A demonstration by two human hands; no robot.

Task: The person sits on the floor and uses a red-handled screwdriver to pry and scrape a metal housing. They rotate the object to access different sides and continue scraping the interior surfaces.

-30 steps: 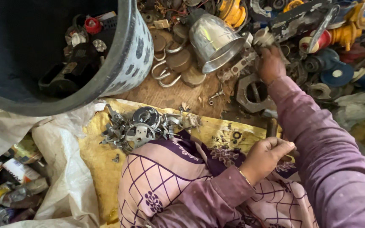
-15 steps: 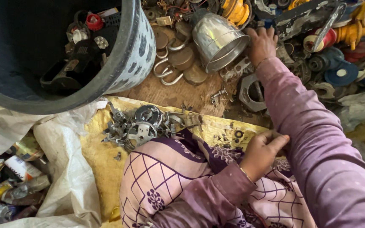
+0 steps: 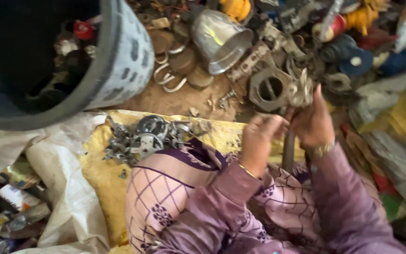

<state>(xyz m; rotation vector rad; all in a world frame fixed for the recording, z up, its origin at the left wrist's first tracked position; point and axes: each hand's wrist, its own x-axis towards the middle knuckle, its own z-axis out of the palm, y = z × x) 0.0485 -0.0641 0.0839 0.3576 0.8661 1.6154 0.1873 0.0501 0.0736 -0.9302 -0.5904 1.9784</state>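
Nearest to me, my lap in the purple patterned cloth [image 3: 165,188] fills the bottom of the view, and both purple sleeves rise from it to meet in front. My left hand [image 3: 259,141] is curled, its fingers bent inward toward the right hand, and it seems to pinch something small, though the blur keeps me from saying what. My right hand [image 3: 313,124] is closed around a small greyish metal fitting [image 3: 301,91], held up just above the yellow sheet and close to the left fingertips; a dark rod-like handle [image 3: 288,150] stands below the two hands, and I cannot tell whether either hand grips it. On the yellow woven sack [image 3: 104,174] spread beside my knee lies a small heap of grey metal scraps and ring-shaped parts [image 3: 144,136], which I judge to be pieces already pulled apart or sorted out. Beyond it, on bare earth, sit rusty round discs and wire clips [image 3: 179,66], a dented shiny steel funnel-shaped vessel [image 3: 219,40] and a heavy six-sided iron nut [image 3: 271,89]. To the far left a large dark bucket with a patterned white wall [image 3: 128,51] holds a few odds and ends. The big mixed junk pile [image 3: 353,42] behind looks barely reduced, so I judge most of the sorting remains.
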